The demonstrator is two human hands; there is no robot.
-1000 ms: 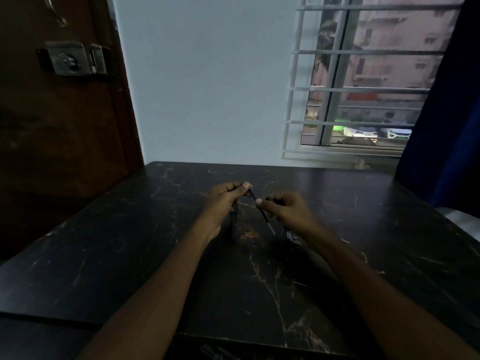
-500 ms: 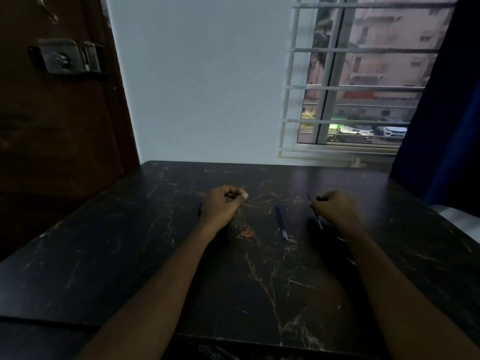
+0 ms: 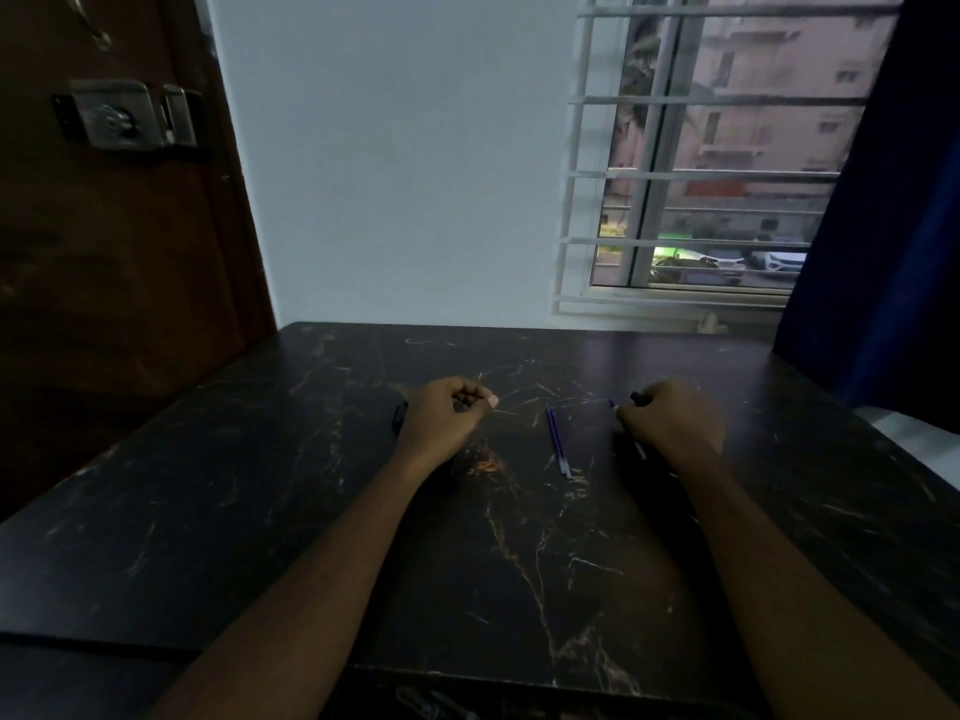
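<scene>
Two hands now apart, left hand (image 3: pixel 441 419) gripping a dark piece (image 3: pixel 400 417), right hand (image 3: pixel 672 419) a pen (image 3: pixel 641 449), blue refill (image 3: pixel 558 442) lying between.

A dark table (image 3: pixel 260 511) with pale marble veins lies under the fingers (image 3: pixel 461 392) and reaches beyond them to a white wall (image 3: pixel 389 174). Far to the left of the fingers stands a brown door (image 3: pixel 104 278) with a metal lock (image 3: pixel 124 119). Far to their right are a barred window (image 3: pixel 701 174) and a blue curtain (image 3: pixel 893 226).
</scene>
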